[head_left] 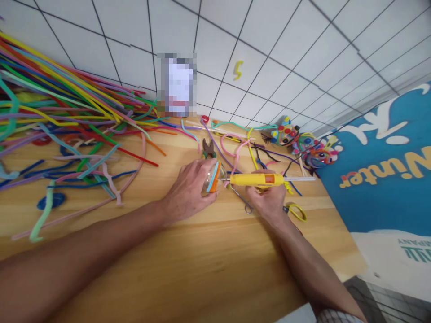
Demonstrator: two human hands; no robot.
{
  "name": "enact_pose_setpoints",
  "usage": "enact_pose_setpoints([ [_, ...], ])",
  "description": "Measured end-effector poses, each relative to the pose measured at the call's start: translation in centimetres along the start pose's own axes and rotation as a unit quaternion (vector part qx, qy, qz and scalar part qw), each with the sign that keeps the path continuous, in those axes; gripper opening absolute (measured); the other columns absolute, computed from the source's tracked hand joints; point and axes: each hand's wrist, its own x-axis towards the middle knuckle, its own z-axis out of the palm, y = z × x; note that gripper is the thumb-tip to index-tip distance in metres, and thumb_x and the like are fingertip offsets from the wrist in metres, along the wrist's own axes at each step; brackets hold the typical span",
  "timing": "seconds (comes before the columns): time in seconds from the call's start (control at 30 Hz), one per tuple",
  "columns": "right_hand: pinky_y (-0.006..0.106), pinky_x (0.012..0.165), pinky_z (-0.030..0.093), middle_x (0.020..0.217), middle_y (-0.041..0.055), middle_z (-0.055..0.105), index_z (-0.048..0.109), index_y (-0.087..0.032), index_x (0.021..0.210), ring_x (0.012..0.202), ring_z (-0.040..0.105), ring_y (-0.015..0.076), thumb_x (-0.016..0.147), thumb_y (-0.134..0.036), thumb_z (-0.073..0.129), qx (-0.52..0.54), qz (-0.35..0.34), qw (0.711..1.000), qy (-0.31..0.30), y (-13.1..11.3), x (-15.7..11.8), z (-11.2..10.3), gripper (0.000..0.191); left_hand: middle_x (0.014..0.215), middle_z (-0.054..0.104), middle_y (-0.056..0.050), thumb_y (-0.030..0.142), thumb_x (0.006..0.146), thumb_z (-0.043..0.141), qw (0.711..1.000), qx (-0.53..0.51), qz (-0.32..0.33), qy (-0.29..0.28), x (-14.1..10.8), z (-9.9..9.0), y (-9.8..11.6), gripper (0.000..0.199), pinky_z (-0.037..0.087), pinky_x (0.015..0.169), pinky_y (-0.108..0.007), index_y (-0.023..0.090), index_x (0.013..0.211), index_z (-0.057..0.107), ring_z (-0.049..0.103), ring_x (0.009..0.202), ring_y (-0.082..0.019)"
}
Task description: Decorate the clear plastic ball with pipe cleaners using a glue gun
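Clear ball with blue strip and orange strip: in left hand, over tabletop. Right hand grips yellow glue gun, nozzle near the ball. Pliers just beyond.

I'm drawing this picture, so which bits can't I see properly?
All in the head view:
Bright screen: blurred into squares.
Handle ends of the pliers and part of the clear ball: behind the left hand.
Trigger of the yellow glue gun: covered by the right hand.
Any glue at the nozzle: too small to tell.
Checked sleeve: cut off by the bottom edge.
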Motion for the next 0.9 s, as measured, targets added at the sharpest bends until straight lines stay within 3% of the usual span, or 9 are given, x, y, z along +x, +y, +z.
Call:
enact_pose_setpoints([
  [0.5, 0.038, 0.077, 0.073, 0.091, 0.0029, 0.088, 0.078, -0.028, 0.100, 0.077, 0.085, 0.0258, 0.081, -0.026, 0.071, -0.022, 0.021, 0.999, -0.033, 0.09, -0.25, 0.09, 0.020, 0.160, 0.067, -0.018, 0.020, 0.095, 0.083, 1.000, 0.001, 0.013, 0.001, -0.02, -0.06, 0.02, 0.093, 0.058, 0.120, -0.057, 0.028, 0.174, 0.035, 0.067, 0.148, -0.039],
  [0.9, 0.037, 0.073, 0.071, 0.089, 0.0029, 0.087, 0.077, -0.028, 0.098, 0.073, 0.083, 0.0258, 0.080, -0.027, 0.069, -0.019, 0.023, 0.999, -0.029, -0.20, -0.06, 0.01, 0.020, 0.163, 0.066, -0.017, 0.021, 0.095, 0.083, 0.999, -0.018, -0.011, -0.024, 0.12, -0.33, 0.19, 0.092, 0.056, 0.124, -0.058, 0.029, 0.174, 0.037, 0.065, 0.152, -0.039],
])
